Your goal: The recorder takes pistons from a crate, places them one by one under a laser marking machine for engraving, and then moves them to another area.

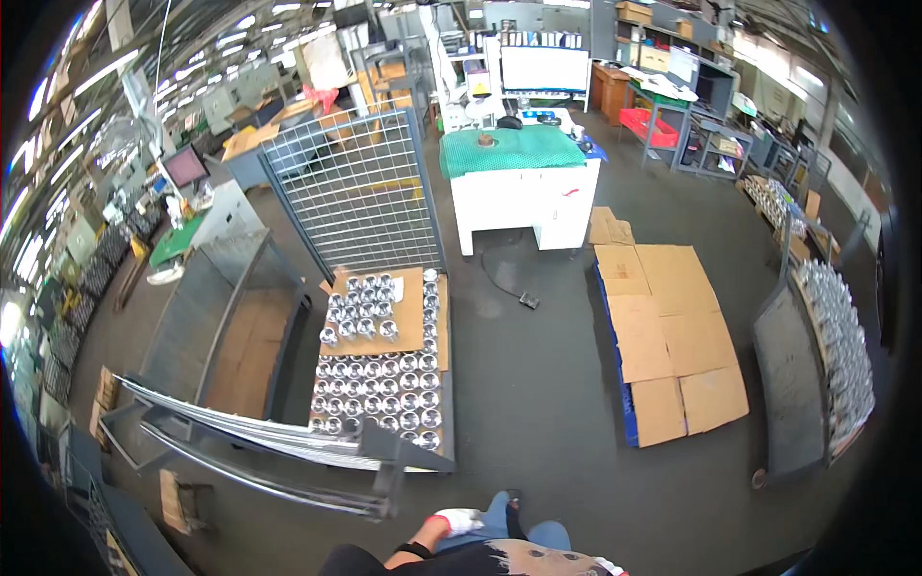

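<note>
My left hand (462,520) wears a white glove with a red cuff and rests low in front of me, against my blue trouser leg. Nothing shows in it, but its fingers are too small to make out. Only a sliver of my right hand (611,566), also gloved in white, appears at the lower edge; its fingers are hidden. Ahead and to the left is a mesh-backed cart holding rows of shiny metal cups (389,384). On a cardboard sheet (408,331) lying over part of these rows stand several more metal cups (363,305). Both hands are apart from them.
A metal rail frame (259,461) juts across the cart's near side. Flattened cardboard (672,326) covers a low blue-edged platform at right. Beyond it stands a cart of metal parts (836,355). A white desk (523,197) with green mat and monitor is ahead; a cable trails on the floor.
</note>
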`<state>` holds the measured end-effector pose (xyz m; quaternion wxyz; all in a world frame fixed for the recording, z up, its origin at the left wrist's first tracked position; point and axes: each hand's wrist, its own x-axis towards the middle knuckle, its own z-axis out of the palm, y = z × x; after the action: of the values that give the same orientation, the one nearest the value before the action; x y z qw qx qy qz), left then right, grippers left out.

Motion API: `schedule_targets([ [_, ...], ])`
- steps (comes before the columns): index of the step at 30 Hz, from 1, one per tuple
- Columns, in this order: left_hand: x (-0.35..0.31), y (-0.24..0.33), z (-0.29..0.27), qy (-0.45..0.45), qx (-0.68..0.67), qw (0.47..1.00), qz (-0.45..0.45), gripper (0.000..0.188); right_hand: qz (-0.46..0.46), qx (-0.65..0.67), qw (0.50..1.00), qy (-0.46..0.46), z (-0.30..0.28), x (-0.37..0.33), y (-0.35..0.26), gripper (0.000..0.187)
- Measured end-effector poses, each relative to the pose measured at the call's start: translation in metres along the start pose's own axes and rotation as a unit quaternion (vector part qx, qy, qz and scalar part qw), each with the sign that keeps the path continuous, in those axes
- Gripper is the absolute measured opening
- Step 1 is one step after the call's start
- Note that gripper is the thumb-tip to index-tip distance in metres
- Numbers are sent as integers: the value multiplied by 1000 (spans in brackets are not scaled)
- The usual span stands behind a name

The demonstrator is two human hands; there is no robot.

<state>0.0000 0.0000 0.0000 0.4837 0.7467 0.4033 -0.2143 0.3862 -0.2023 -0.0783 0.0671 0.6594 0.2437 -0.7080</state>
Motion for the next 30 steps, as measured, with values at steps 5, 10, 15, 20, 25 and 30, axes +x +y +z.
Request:
schedule_targets([
  [5,46,14,-90,-26,-87,994,-64,47,-3,10,1000,19,-111,-69,-111,66],
  [10,117,19,-120,9,-288,952,-102,45,-14,-66,998,-14,-228,-60,-217,65],
  [15,153,27,-179,99,-393,909,-94,57,-29,-177,983,-44,-327,-30,-358,64],
  [20,172,12,-201,206,-451,861,-113,40,-64,-275,955,-89,-367,11,-518,62],
  [25,223,-7,-361,246,-401,861,-194,36,-61,-275,952,-123,-384,52,-600,61],
  [30,265,-27,-535,263,-289,905,-166,35,-84,-247,945,-199,-404,98,-633,60],
])
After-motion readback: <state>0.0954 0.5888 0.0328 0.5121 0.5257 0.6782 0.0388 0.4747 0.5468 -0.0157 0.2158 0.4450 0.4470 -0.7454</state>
